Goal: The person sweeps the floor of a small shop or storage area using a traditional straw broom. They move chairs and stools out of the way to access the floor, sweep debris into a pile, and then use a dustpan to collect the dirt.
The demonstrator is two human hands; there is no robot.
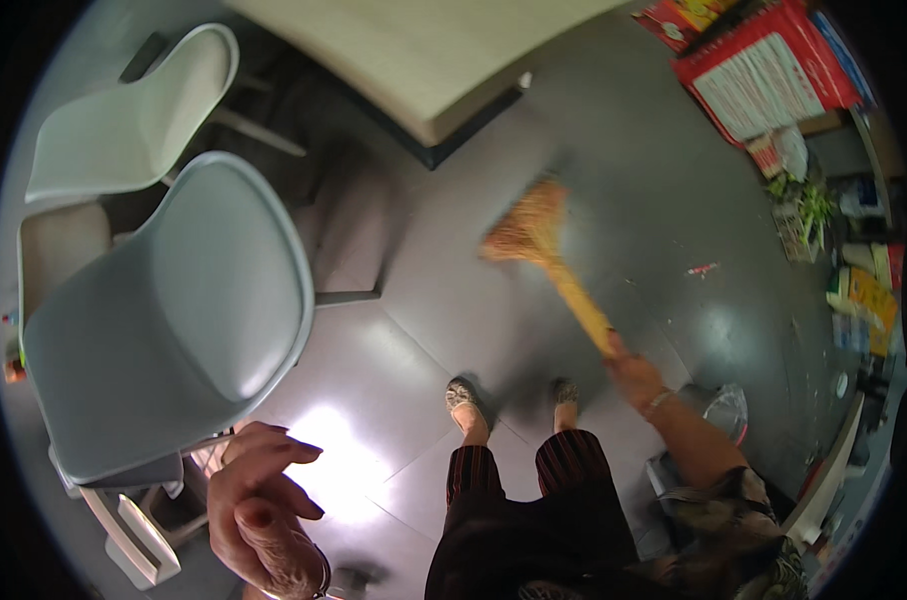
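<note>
A straw broom with a yellow handle slants across the middle of the floor, its bristles spread toward the far side and blurred. My right hand is wrapped round the upper end of its handle. At the lower left, close to the camera, my left hand hangs with half-bent fingers apart and holds nothing visible. Just beyond it stands a grey chair with a smooth shell seat. Whether my left fingertips touch the chair, I cannot tell.
A pale table juts in from the top. Another light chair stands at the far left. Along the right are a red package, a green plant and yellow packets. Small red litter lies on the grey tiles.
</note>
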